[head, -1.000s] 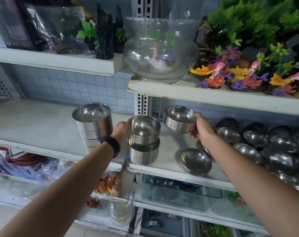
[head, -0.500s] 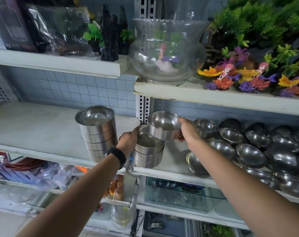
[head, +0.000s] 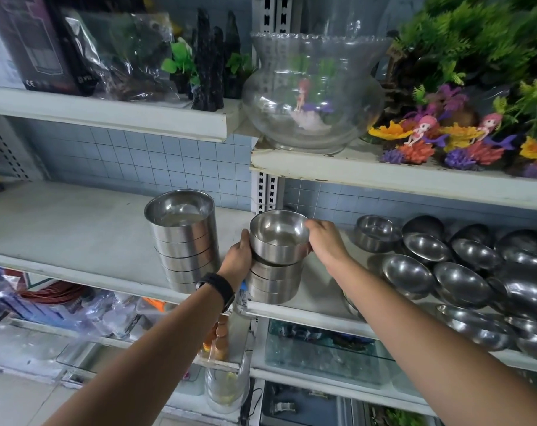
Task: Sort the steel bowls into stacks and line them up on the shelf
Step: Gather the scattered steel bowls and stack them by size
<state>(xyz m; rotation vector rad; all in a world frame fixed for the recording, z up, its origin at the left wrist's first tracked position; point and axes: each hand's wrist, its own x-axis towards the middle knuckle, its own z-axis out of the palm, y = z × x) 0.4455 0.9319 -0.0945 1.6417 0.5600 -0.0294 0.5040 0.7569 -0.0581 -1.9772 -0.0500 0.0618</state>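
Seating the round shiny steel bowl (head: 279,238) on the short stack of steel bowls (head: 273,284) on the white shelf (head: 76,235) looks the step in hand: the right hand (head: 327,241) pinches its rim at 3 o'clock, and the left hand (head: 238,259) clasps the stack at 9 o'clock. Next, lower it square and release. At 3 o'clock wait loose steel bowls (head: 464,272). Only "CE" reads, on the dark box (head: 42,47) at 11 o'clock.
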